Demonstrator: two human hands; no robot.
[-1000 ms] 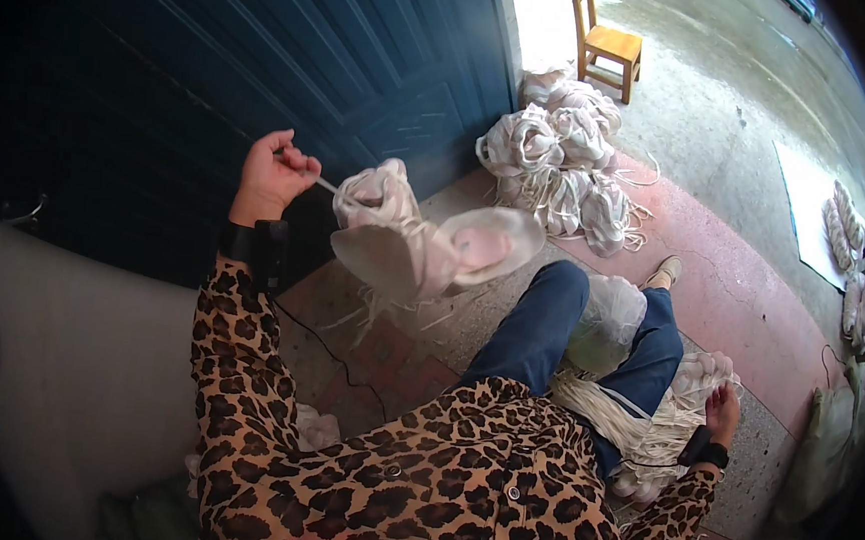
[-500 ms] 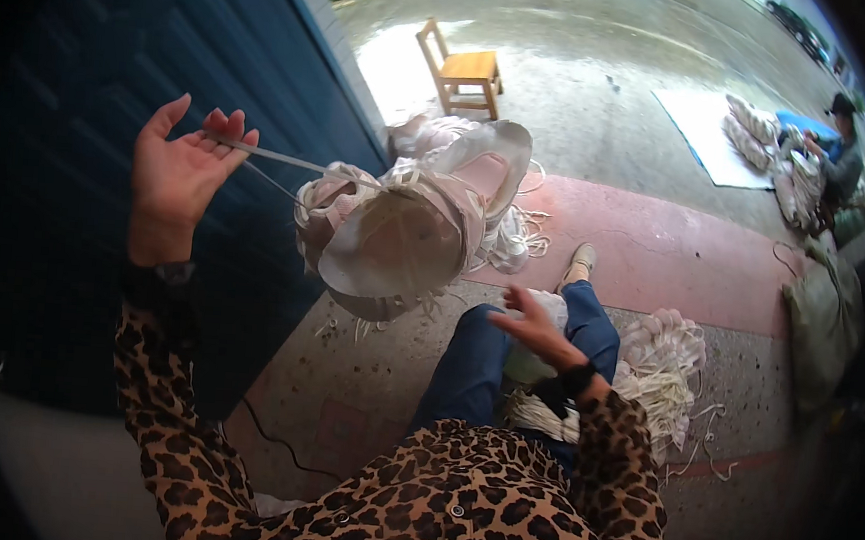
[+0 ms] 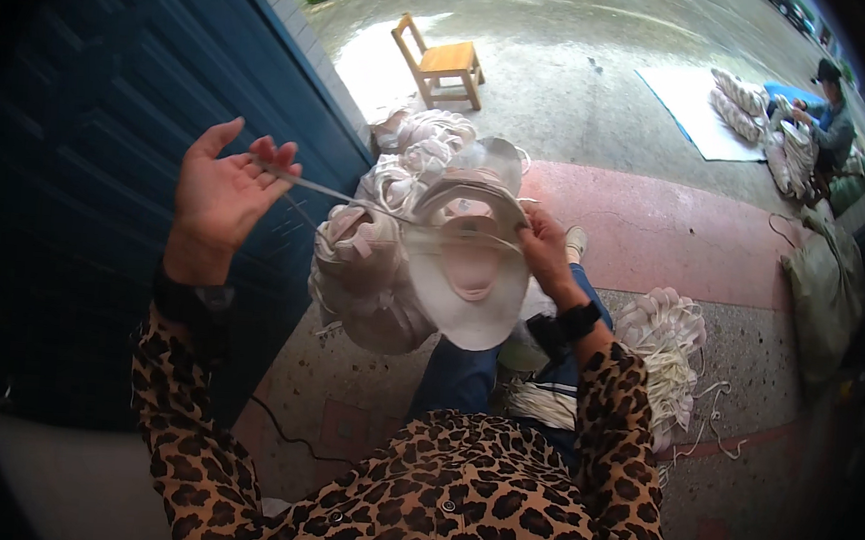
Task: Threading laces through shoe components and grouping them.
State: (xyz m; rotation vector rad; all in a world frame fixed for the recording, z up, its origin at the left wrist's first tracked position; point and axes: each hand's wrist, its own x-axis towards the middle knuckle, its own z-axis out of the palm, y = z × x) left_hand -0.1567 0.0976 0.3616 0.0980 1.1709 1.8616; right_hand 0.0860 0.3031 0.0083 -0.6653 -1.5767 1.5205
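1. The left hand [image 3: 219, 190], raised with loosely spread fingers, pinches a thin strap [image 3: 333, 193].
2. The right hand [image 3: 546, 250] grips the pale shoe upper [image 3: 472, 283] at chest height.
3. A strung bundle [image 3: 367, 280] hangs done; loose uppers [image 3: 664, 336] remain by the knee.

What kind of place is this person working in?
Probably an outdoor doorstep workshop for shoe parts: pale shoe uppers held in both hands, more bundles on the pavement, a small wooden chair in the yard.

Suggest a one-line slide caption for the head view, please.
Left hand pulls a thin cord taut while the right hand steadies a strung bundle of pale shoe soles.
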